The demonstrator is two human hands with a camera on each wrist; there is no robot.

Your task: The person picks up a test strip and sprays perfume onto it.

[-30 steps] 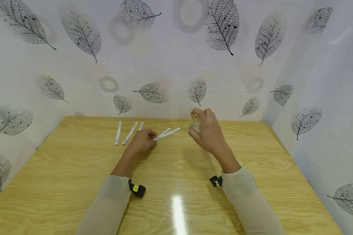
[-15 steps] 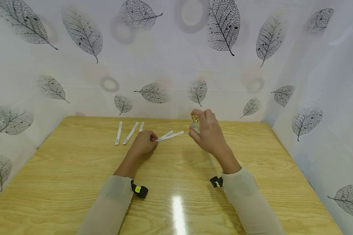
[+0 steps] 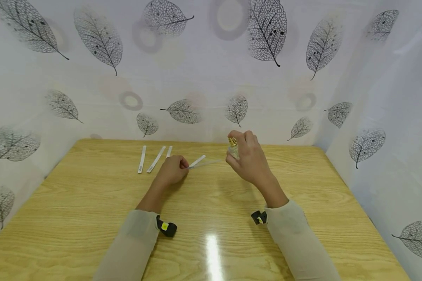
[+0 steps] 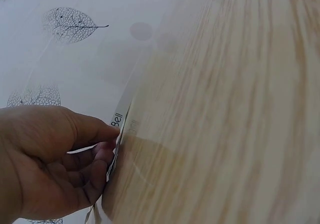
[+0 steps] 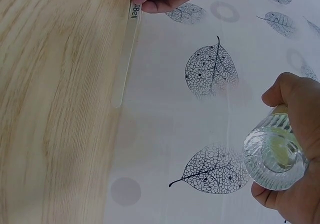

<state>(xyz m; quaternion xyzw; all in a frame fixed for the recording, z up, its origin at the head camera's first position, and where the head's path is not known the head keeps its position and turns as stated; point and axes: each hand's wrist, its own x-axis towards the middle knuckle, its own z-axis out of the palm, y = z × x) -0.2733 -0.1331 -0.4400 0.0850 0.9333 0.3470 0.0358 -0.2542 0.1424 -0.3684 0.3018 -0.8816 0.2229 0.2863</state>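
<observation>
Nearest came two sleeves over the table, each w/ a black wrist unit on its inner side. The L hand had a narrow pinch on a strip by its printed end (a right wrist view read "Bell"), prob. so the long part stuck out free. A faint streak ran beside it; blur, reflection or 2nd strip, couldn't tell.

Three loose strips lay apart to the L, prob. spaced for easy picking; two had print toward the person, the third was partly behind the L hand. The R hand gripped a bottle, apparently lifted off the wood, index bent over the gold top, thumb lower on the glass, prob. to steady it w/ a finger at the top. Strip tip and bottle looked near, contact unclear.

Room: plenty between the forearms and R of the bottle. Far side was tight, as the back edge ran just past the strips, w/ the leaf cloth right behind.
</observation>
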